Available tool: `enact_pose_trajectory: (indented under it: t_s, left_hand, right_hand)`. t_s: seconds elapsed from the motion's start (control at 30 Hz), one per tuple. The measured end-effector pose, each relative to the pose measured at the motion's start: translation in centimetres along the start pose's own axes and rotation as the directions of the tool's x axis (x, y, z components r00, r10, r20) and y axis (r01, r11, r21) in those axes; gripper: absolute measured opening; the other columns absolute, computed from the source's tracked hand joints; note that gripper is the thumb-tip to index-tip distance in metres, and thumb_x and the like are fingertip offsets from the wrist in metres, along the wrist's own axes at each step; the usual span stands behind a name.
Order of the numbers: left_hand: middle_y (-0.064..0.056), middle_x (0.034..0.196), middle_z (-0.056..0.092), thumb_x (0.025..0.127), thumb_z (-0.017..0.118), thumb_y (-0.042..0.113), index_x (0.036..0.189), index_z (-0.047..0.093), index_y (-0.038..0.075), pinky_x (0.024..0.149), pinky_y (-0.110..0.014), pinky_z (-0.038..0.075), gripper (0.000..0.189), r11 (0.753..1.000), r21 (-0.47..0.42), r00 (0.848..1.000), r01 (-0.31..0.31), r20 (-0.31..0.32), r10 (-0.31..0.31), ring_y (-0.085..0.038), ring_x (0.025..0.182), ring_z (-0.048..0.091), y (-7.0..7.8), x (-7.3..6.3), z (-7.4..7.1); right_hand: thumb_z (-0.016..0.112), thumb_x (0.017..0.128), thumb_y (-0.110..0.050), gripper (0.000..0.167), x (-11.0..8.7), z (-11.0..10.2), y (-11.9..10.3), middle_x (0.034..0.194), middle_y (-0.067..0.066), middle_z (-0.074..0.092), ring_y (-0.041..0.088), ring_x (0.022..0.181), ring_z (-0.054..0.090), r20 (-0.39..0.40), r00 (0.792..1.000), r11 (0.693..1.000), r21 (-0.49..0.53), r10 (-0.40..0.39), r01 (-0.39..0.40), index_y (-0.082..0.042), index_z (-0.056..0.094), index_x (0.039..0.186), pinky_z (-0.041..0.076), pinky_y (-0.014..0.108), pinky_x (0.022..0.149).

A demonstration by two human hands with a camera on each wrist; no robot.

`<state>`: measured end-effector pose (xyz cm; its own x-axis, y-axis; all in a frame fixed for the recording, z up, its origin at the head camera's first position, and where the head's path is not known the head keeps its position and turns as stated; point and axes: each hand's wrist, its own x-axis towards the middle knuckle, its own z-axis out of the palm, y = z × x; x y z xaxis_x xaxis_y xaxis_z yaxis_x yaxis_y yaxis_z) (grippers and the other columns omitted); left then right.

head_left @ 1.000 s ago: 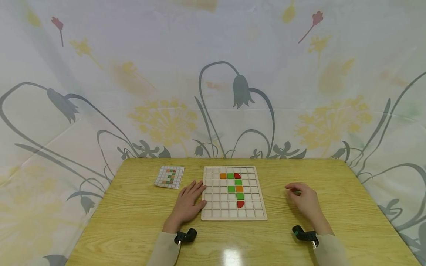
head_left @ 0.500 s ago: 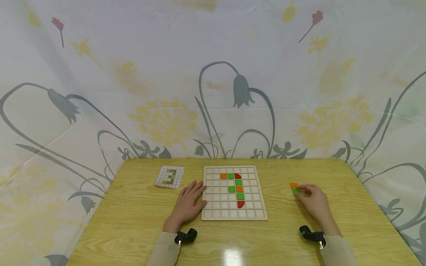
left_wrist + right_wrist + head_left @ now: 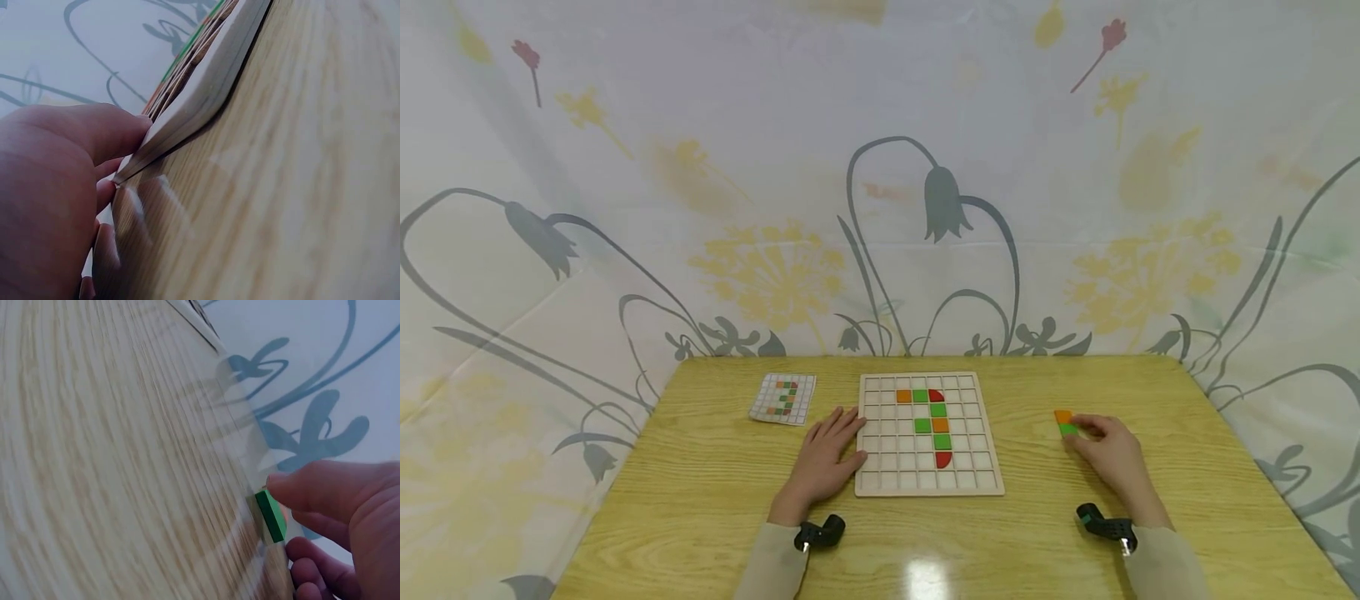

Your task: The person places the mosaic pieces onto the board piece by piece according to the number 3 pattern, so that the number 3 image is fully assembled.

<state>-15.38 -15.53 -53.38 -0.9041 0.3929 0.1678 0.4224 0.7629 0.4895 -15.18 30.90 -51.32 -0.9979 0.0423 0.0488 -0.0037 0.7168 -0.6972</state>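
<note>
My right hand (image 3: 1108, 454) is at the right of the table, its thumb and curled fingers pinching the near side of a green square tile (image 3: 1067, 429). Against that tile's far edge sits an orange square tile (image 3: 1063, 416). In the right wrist view the green tile (image 3: 270, 515) lies low at the table, with the thumb tip at its top. My left hand (image 3: 822, 458) rests with fingers stretched out by the left edge of the wooden grid board (image 3: 988, 479). Its thumb touches the board's rim (image 3: 206, 94) in the left wrist view.
On the board, green tiles (image 3: 942, 442), orange tiles (image 3: 940, 426) and red rounded tiles (image 3: 943, 459) form a bent column. A pattern card (image 3: 782, 398) lies at the back left. A patterned cloth (image 3: 880, 208) hangs behind the table.
My right hand has shifted right, uncovering the orange tile and part of the green one. The green tile has been straightened against the orange tile. My left hand stays in place.
</note>
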Motion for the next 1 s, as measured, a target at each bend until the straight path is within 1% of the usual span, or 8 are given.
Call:
enact_pose_trajectory:
  t_s: [0.07, 0.23, 0.33, 0.43, 0.53, 0.73, 1.0]
  left_hand:
    - [-0.006, 0.16, 0.034, 0.101, 0.055, 0.034, 0.151, 0.046, 0.012, 0.116, -0.059, 0.015, 0.055, 1.0, -0.005, 1.0, 0.0, 0.001, 0.0, -0.031, 0.149, 0.021, -0.01, -0.02, -0.04]
    - [-0.005, 0.16, 0.033, 0.101, 0.056, 0.033, 0.151, 0.046, 0.012, 0.117, -0.058, 0.014, 0.055, 1.0, -0.012, 1.0, 0.01, 0.01, -0.01, -0.03, 0.15, 0.02, 0.09, -0.09, -0.07]
    - [-0.006, 0.16, 0.034, 0.101, 0.056, 0.032, 0.151, 0.047, 0.012, 0.116, -0.059, 0.014, 0.055, 1.0, -0.019, 1.0, 0.014, 0.005, -0.014, -0.031, 0.149, 0.02, 0.18, -0.14, -0.09]
    - [-0.007, 0.159, 0.034, 0.101, 0.056, 0.032, 0.15, 0.047, 0.01, 0.116, -0.06, 0.015, 0.055, 1.0, -0.019, 1.0, 0.009, -0.001, -0.009, -0.032, 0.149, 0.021, 0.21, -0.12, -0.17]
    - [-0.007, 0.159, 0.034, 0.101, 0.056, 0.032, 0.15, 0.047, 0.011, 0.116, -0.059, 0.015, 0.055, 1.0, -0.01, 1.0, 0.005, -0.002, -0.005, -0.032, 0.149, 0.021, 0.2, -0.06, -0.24]
    - [-0.008, 0.159, 0.035, 0.1, 0.056, 0.031, 0.15, 0.047, 0.01, 0.116, -0.059, 0.015, 0.055, 1.0, -0.011, 1.0, 0.001, -0.005, -0.001, -0.032, 0.149, 0.021, 0.28, -0.06, -0.26]
    - [-0.008, 0.159, 0.035, 0.1, 0.056, 0.031, 0.15, 0.047, 0.01, 0.115, -0.06, 0.016, 0.055, 1.0, -0.001, 1.0, -0.006, -0.005, 0.006, -0.033, 0.149, 0.022, 0.28, -0.07, -0.33]
  right_hand:
    - [0.07, 0.094, -0.031, 0.054, 0.01, 0.11, -0.14, 0.129, 0.034, 0.052, 0.046, 0.112, 0.052, 0.005, 1.0, 1.0, 0.0, 0.009, -0.009, 0.009, 0.06, 0.128, 0.042, 0.06, 0.092]
    - [0.073, 0.092, -0.03, 0.055, 0.02, 0.46, -0.6, 0.125, 0.035, 0.053, 0.047, 0.109, 0.053, -0.02, 1.0, 1.0, -0.01, 0.012, -0.012, 0.011, 0.06, 0.127, 0.043, 0.06, 0.09]
    - [0.074, 0.091, -0.024, 0.051, 0.04, 0.7, -0.78, 0.119, 0.032, 0.057, 0.044, 0.104, 0.055, -0.056, 0.998, 1.0, -0.013, 0.008, -0.009, 0.011, 0.061, 0.126, 0.045, 0.055, 0.087]
    - [0.073, 0.09, -0.017, 0.046, 0.02, 0.89, -0.81, 0.113, 0.028, 0.06, 0.038, 0.099, 0.055, -0.093, 0.996, 1.0, -0.013, 0.008, -0.009, 0.011, 0.062, 0.125, 0.044, 0.048, 0.081]
    - [0.073, 0.09, -0.015, 0.044, -0.02, 0.94, -0.8, 0.11, 0.025, 0.062, 0.035, 0.096, 0.055, -0.109, 0.994, 1.0, -0.013, 0.014, -0.015, 0.011, 0.062, 0.124, 0.043, 0.042, 0.078]
    - [0.073, 0.09, -0.016, 0.042, -0.01, 0.81, -0.88, 0.105, 0.022, 0.063, 0.03, 0.089, 0.054, -0.095, 0.995, 0.999, -0.021, 0.024, -0.026, 0.01, 0.064, 0.121, 0.042, 0.038, 0.072]
    - [0.072, 0.087, -0.015, 0.047, -0.1, 0.75, -0.93, 0.103, 0.018, 0.064, 0.026, 0.086, 0.053, -0.073, 0.996, 0.999, -0.02, 0.046, -0.048, 0.011, 0.061, 0.125, 0.042, 0.035, 0.07]
